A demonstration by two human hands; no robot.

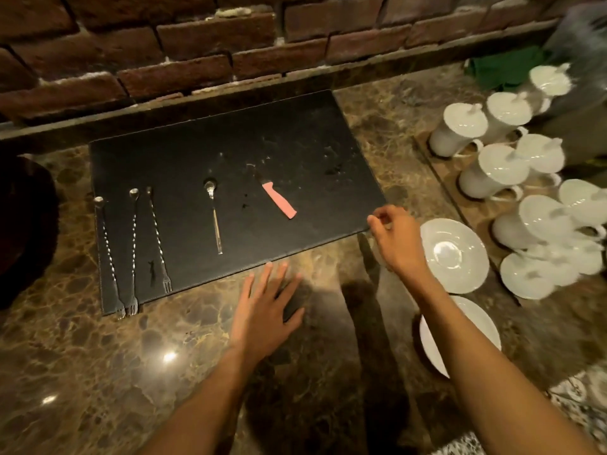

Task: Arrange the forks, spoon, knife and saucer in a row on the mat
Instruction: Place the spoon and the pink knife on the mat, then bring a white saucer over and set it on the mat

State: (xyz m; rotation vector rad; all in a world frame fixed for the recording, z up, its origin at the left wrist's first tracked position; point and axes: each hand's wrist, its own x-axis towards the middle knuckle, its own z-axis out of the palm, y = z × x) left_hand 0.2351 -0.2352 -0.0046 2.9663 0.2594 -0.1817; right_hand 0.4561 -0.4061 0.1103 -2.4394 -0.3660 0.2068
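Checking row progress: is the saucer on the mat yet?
Off the mat. The saucer sits on the counter beside the mat, just past its right edge.

You are at a café or bar service counter: marble tabletop [98, 356], brick wall [197, 44], rows of lidded white mugs [460, 129], stacked saucers [453, 254].

Matt black mat [184, 165], glossy marble counter [98, 372]
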